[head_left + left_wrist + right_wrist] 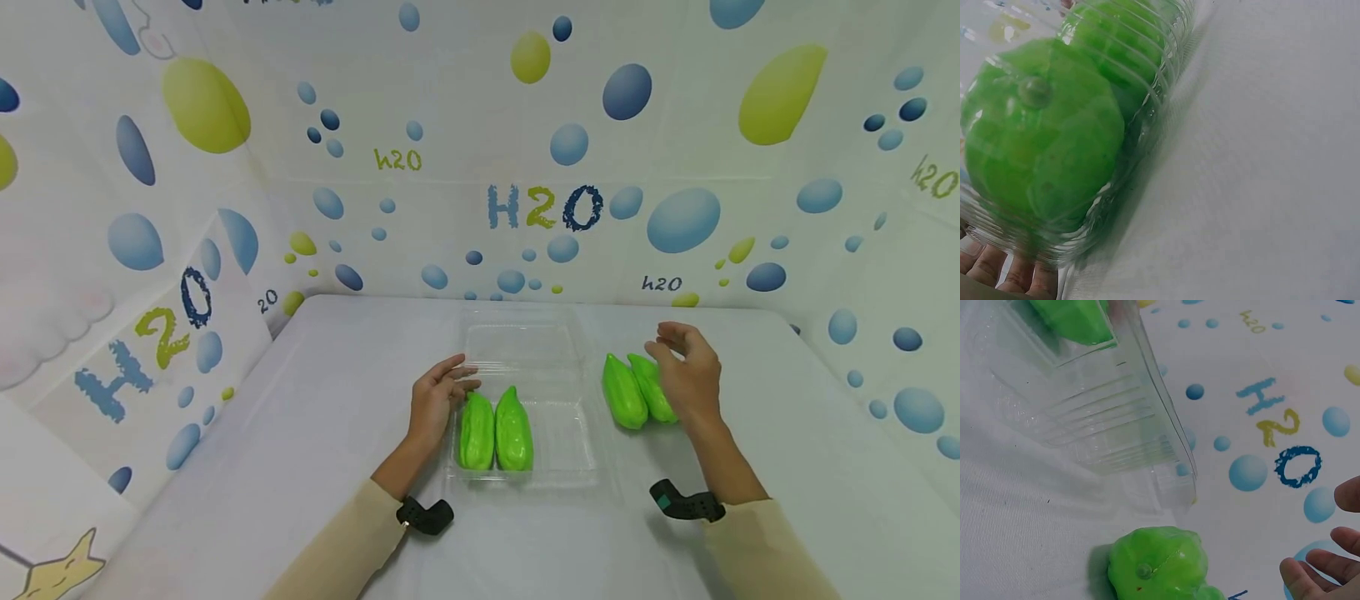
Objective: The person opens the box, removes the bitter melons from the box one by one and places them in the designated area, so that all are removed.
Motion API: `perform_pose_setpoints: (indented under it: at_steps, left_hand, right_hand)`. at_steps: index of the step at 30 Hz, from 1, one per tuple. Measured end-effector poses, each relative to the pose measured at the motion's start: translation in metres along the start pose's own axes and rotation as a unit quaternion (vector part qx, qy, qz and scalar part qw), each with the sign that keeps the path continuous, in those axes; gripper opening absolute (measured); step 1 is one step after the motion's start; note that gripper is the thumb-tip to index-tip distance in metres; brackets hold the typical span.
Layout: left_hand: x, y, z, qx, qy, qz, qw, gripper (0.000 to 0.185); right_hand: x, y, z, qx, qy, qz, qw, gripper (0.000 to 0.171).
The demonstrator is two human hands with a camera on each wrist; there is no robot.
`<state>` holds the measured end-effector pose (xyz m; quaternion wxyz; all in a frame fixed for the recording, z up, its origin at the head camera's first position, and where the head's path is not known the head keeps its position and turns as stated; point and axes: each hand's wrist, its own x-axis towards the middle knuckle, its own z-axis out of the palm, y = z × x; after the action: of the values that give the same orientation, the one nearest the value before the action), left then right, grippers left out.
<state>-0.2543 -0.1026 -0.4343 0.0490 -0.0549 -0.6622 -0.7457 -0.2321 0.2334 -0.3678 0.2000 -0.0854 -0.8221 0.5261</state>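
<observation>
**Box half filled; right hand poised over the loose pair**

I work from the near edge outward. On the white table (300,467), nearest me, the clear plastic clamshell box (558,454) lies open, its lid (525,346) folded back toward the far wall. Two green chayotes (495,429) lie side by side in the left half of the tray, touching each other; the right half holds nothing I can see.

My left hand (435,400) rests against the left rim of the tray, fingers extended and relaxed, gripping nothing. The left wrist view shows the fingertips (1016,275) beside the ribbed wall, with a chayote pressed close behind the plastic.

To the right of the box, two more chayotes (633,390) lie together on the table, clear of the tray. My right hand (686,371) hovers over them, fingers loosely spread and holding nothing; I cannot confirm contact. The right wrist view shows one chayote (1157,565) below the hand, apart from the open fingers (1310,572).

Judgement: loading is at the halfway step, two in and two out. The next move calls for a firm wrap round the nearer loose chayote, a lift over the tray rim, and a placement beside the seated pair while my left hand steadies the light box.
</observation>
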Motion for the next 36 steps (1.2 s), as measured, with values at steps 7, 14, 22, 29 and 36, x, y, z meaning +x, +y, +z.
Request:
perform_pose_setpoints:
  at_steps: [7,14,22,29,36]
  left_hand:
    - [-0.001,0.002,-0.001,0.000,0.002,-0.001,1.0000,0.052]
    - [-0.002,0.002,-0.002,0.001,0.004,0.003,1.0000,0.053]
    - [-0.001,0.002,-0.003,0.003,0.005,-0.001,1.0000,0.054]
    - [-0.002,0.003,-0.002,0.007,0.010,0.000,0.9999,0.056]
    - [-0.001,-0.001,0.000,0.007,0.008,-0.004,0.9999,0.055]
  right_hand:
    - [-0.004,-0.008,0.008,0.007,0.001,-0.002,1.000,0.045]
    - [-0.012,-0.017,0.019,0.005,-0.011,-0.020,1.000,0.040]
    - [-0.018,-0.018,0.029,0.005,-0.036,-0.029,0.999,0.039]
    - [-0.024,-0.016,0.039,-0.005,-0.070,-0.044,0.997,0.039]
    - [-0.025,-0.017,0.044,-0.021,-0.099,-0.058,0.993,0.040]
